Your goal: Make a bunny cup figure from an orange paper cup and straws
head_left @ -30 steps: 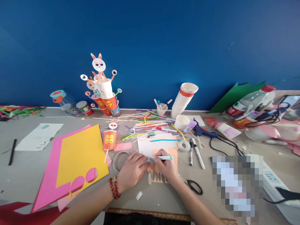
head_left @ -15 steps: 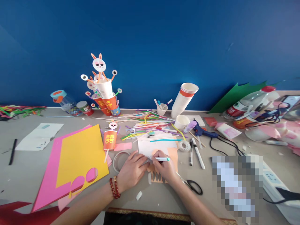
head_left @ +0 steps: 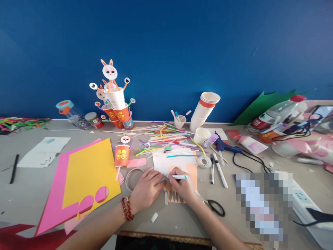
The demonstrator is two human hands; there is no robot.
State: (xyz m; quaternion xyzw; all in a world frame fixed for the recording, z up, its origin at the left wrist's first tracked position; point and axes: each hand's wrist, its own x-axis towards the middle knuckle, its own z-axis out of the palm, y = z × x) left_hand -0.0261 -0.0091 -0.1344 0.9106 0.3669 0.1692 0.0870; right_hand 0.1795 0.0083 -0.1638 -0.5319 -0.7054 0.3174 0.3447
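My right hand [head_left: 183,185] is closed around a white marker [head_left: 180,177] with a teal end, its tip pointing left toward my other hand. Flat over the work, my left hand [head_left: 146,190] has its fingers extended, fingertips close to the marker tip; what lies under them is hard to make out. Beneath my hands are a white sheet [head_left: 160,161] and an orange paper [head_left: 193,172] with a row of dark oval cut-outs along its near edge. A roll of tape [head_left: 128,180] lies just left of my left hand.
Black-handled scissors [head_left: 216,207] lie right of my right forearm, near two pens [head_left: 220,172]. A blue glue gun [head_left: 227,147] trails a cord. Straws [head_left: 166,135], stacked paper cups [head_left: 204,113] and rabbit-decorated cups [head_left: 121,155] stand or lie behind. Yellow paper [head_left: 91,173] covers pink sheets leftward.
Almost nothing differs; the marker and right hand have shifted by a hair at most, and my left hand stays in place.
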